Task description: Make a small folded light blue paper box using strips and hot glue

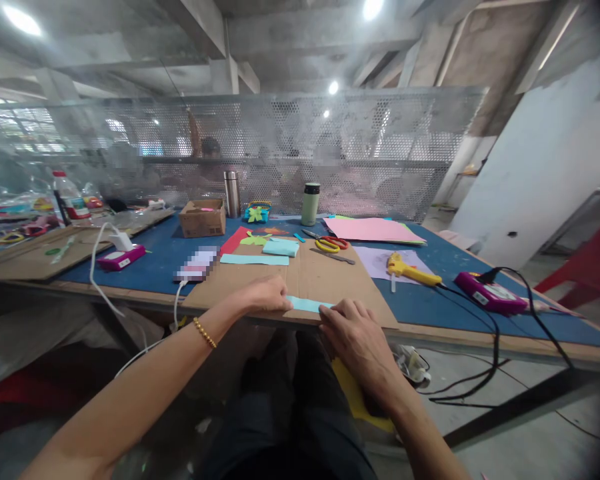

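Note:
Between my two hands a light blue paper strip (309, 305) lies on the cardboard sheet (230, 290) near the table's front edge. My left hand (267, 293) is closed at the strip's left end, and my right hand (353, 323) has its thumb and curled fingers at the right end. Farther up the cardboard are a second light blue strip (254, 260), a folded light blue piece (281, 247), green paper cutouts (257, 239) and a red paper piece (234, 241). Yellow-and-red-handled scissors (330, 245) lie beside them.
A yellow glue gun (413, 270) rests on purple paper (367, 260) at right, its cord running past a purple power strip (490, 293). Pink sheets (375, 230), a green cup (310, 205), a steel flask (232, 193) and a cardboard box (203, 220) stand farther back. Another power strip (123, 257) is left.

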Demonstrator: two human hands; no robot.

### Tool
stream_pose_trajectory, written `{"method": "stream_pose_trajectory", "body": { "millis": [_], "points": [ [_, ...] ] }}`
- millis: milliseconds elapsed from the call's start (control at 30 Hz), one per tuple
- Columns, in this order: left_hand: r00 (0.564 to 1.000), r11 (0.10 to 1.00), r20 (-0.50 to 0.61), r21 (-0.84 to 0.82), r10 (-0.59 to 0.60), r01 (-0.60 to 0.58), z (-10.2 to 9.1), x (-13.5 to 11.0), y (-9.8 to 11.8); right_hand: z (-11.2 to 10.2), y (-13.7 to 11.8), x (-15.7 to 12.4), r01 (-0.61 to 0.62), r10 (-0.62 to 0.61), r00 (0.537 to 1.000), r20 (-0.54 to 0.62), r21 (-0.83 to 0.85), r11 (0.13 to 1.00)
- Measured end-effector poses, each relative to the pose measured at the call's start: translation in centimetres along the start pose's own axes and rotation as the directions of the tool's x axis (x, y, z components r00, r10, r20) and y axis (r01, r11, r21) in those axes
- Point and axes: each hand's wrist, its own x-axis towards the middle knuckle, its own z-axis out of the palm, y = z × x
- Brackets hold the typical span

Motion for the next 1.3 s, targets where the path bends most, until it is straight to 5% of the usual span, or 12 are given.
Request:
{"method": "stream_pose_trajectory", "body": {
  "millis": [267,967,1300],
  "points": [
    [0.999,1.000,0.033,-0.016,-0.010,0.010,-0.6,-0.2,-0.1,-0.1,0.0,0.0,0.005,-0.005,1.000,-0.002,0.013,1.000],
    [0.998,0.998,0.066,-0.055,-0.011,0.015,-1.7,-0.2,-5.7,0.1,0.0,0.0,-0.004,0.004,1.000,-0.020,0.014,1.000],
    [0.996,0.993,0.044,0.086,-0.080,0.076,-3.0,-1.4,-6.6,-0.1,-0.1,0.0,-0.022,0.022,1.000,0.010,0.014,1.000]
  ]
}}
